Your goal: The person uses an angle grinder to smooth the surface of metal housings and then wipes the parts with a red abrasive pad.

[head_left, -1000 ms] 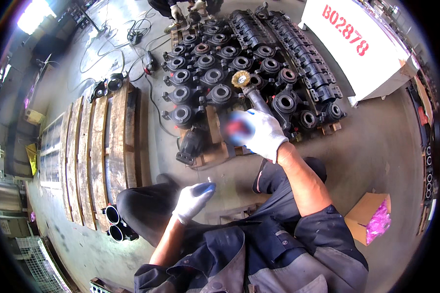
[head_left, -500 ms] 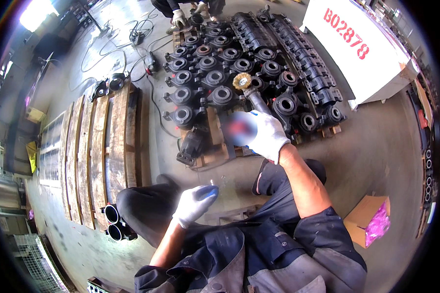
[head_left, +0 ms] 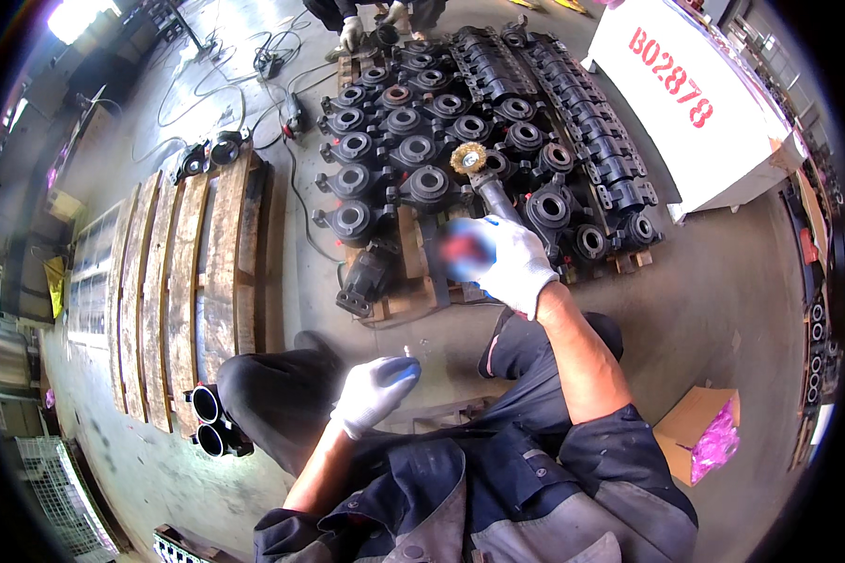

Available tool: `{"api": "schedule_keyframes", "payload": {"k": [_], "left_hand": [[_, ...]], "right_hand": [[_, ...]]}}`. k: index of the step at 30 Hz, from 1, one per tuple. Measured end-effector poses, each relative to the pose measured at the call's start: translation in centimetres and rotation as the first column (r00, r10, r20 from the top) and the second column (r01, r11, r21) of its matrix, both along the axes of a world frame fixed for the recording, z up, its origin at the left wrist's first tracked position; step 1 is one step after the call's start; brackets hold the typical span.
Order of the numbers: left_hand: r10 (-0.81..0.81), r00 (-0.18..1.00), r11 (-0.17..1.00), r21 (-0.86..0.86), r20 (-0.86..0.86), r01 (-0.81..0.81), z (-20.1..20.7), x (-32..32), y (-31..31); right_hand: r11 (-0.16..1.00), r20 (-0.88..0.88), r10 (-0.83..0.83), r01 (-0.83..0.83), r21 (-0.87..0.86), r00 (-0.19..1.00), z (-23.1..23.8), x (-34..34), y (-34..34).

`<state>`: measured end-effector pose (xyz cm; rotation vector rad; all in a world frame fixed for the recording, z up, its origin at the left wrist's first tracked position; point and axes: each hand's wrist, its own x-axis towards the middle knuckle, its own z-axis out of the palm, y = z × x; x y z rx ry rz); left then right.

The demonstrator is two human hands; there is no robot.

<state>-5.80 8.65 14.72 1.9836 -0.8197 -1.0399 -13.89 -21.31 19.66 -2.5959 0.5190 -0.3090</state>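
Observation:
In my gloved right hand (head_left: 518, 265) is a power tool, likely an angle grinder (head_left: 496, 199), with a round brass-coloured wire brush (head_left: 468, 159) at its far end. A blurred patch hides part of the tool's red body beside the fingers. The brush is over several black cast metal parts with round bores (head_left: 429, 185), and I cannot tell whether it touches one. My gloved left hand (head_left: 374, 394), with blue-coated fingertips, is in front of my body above my left leg. Its fingers are curled together; what they hold, if anything, is hidden.
A wooden pallet (head_left: 190, 300) lies to the left, with black ring-shaped parts (head_left: 212, 422) by its near end. Cables (head_left: 298, 188) run along the floor. At the right are a white crate (head_left: 690, 103) and a cardboard box (head_left: 687, 427). Another person's gloved hand (head_left: 351, 34) is at the far end.
The whole view has shifted slightly. Both hands keep nearly the same place and grip, and the brush remains over the black parts.

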Motion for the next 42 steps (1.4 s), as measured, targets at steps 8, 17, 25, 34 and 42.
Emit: {"api": "schedule_keyframes", "payload": {"k": [8, 17, 25, 34, 42], "left_hand": [[0.008, 0.998, 0.998, -0.070, 0.056, -0.004, 1.4, -0.3, -0.3], [0.180, 0.973, 0.937, -0.276, -0.147, -0.215, 4.8, -1.2, -0.1], [0.455, 0.859, 0.736, -0.643, 0.237, -0.212, 8.3, -1.3, 3.3], [0.688, 0.639, 0.523, -0.845, 0.344, -0.108, 9.4, -3.6, 9.5], [0.629, 0.739, 0.563, -0.797, 0.241, -0.218, 10.9, -8.3, 16.5]], "right_hand": [[0.998, 0.040, -0.054, 0.052, 0.047, 0.998, 0.5, -0.5, -0.8], [0.998, -0.021, -0.045, 0.046, 0.053, 0.999, 0.9, -0.3, -0.8], [0.997, 0.006, -0.052, 0.051, 0.058, 0.999, 0.4, 0.0, -0.9], [0.981, 0.173, 0.095, -0.121, 0.150, 0.980, -1.8, 0.2, -0.8], [0.974, 0.029, 0.156, -0.159, 0.159, 0.987, -5.5, 1.2, -0.6]]}}
